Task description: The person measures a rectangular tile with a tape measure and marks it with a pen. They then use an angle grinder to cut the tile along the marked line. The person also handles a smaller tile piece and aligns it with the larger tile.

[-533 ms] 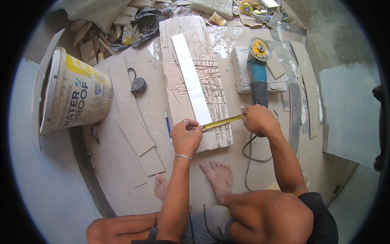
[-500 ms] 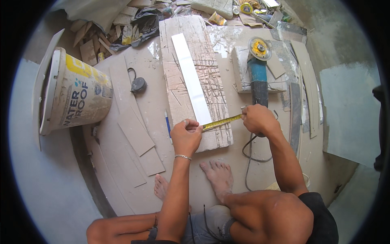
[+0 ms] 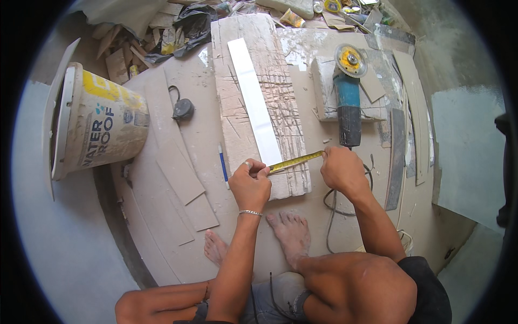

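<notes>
The measuring seems to be in progress rather than finished. A long, flat, glossy white strip [image 3: 253, 100] is lying lengthwise on a pale, rough rectangular block [image 3: 288, 121] scored with many grooves, its near end resting close to the block's near edge. A yellow, narrow measuring tape [image 3: 297, 162] is stretching from that near end out past the block's right edge. The left hand [image 3: 252, 184] is pinching the tape between thumb and fingers beside the strip's near end; the right hand [image 3: 344, 171] is gripping its other end just off the block's right edge, and whether a case is sitting inside that fist I cannot tell.

As for what is done, the strip is already lying in place on the block, and the tape is spanning the block's near right corner area. No mark is showing on the strip, so any marking appears to be left. A slim blue pen [image 3: 223, 168] is lying off the block's left edge, untouched. A teal-and-black angle grinder [image 3: 348, 102] with a round disc is resting on a smaller pale block [image 3: 325, 89], apart from both hands.
</notes>
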### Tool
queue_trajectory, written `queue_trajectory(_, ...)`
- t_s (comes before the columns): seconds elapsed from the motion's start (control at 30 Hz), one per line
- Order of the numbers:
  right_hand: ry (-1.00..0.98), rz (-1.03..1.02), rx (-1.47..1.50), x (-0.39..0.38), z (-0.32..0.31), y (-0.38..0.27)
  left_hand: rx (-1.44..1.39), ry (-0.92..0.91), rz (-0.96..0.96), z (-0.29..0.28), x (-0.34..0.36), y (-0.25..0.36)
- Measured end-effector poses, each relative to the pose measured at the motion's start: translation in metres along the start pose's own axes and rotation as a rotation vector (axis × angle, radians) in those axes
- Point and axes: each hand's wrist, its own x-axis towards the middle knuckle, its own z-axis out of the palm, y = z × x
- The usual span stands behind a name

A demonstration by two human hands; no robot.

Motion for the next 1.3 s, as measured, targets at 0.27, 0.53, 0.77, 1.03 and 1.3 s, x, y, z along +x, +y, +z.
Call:
queue_trajectory(0.27,0.000,-0.019,0.057,-0.020,0.008,0.004,-0.010,0.036,0.045,0.004,-0.002,-0.002)
queue_trajectory(0.53,0.051,-0.033,0.132,-0.021,0.018,-0.004,-0.045,0.043,0.060,0.005,-0.003,-0.004)
queue_trajectory(0.77,0.067,-0.018,0.337,-0.037,0.050,-0.020,-0.042,0.040,0.078,0.007,-0.004,-0.002)
queue_trajectory(1.03,0.164,0.000,0.302,-0.027,0.062,-0.003,-0.061,0.044,0.099,0.010,-0.005,-0.002)
queue_trajectory(1.3,0.189,0.019,0.298,-0.015,0.071,-0.001,-0.106,0.019,0.037,0.010,-0.006,0.001)
